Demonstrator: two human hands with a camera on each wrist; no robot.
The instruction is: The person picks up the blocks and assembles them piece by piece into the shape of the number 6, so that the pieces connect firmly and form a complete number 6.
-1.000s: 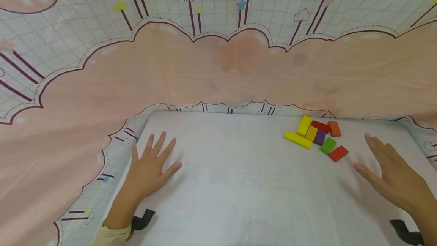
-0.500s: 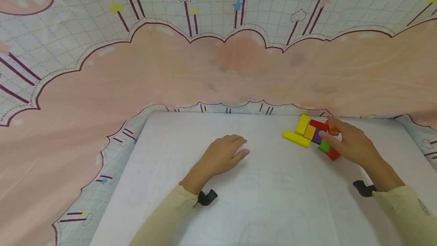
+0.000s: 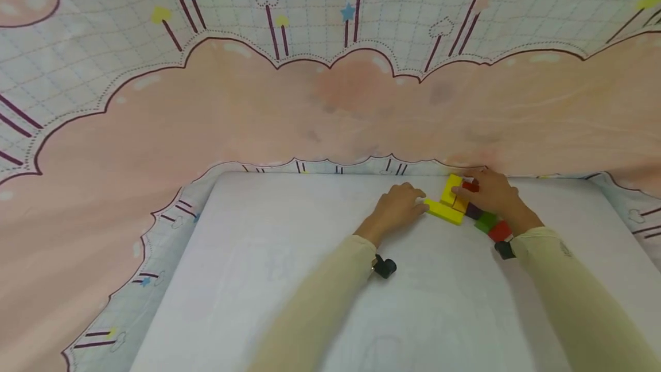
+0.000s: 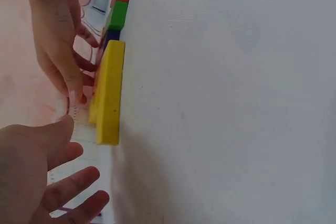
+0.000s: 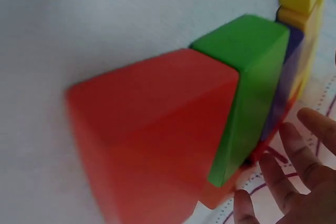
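Observation:
Several coloured wooden blocks lie in a loose cluster at the far right of the table. My left hand point(image 3: 395, 211) is beside the left end of the long yellow block point(image 3: 445, 213), fingers spread in the left wrist view. My right hand point(image 3: 498, 195) hovers over the cluster's far side, fingers extended near the far red block point(image 3: 471, 186) and the second yellow block point(image 3: 450, 188). Nearer me lie an amber block point(image 3: 461, 205), a purple block point(image 3: 473, 211), a green block point(image 3: 486, 222) and a red block point(image 3: 500, 231). An orange block point(image 5: 216, 195) is hidden by my right hand in the head view.
The white tabletop point(image 3: 289, 268) spreads out in front and to the left. Behind its far edge hangs a pink and white patterned cloth point(image 3: 289, 108). A small black device point(image 3: 384, 267) sits on my left wrist, another black device point(image 3: 504, 250) on my right.
My left hand has come from the table's left side rightward to the long yellow block. My right hand has moved left and forward over the cluster. The view has shifted slightly.

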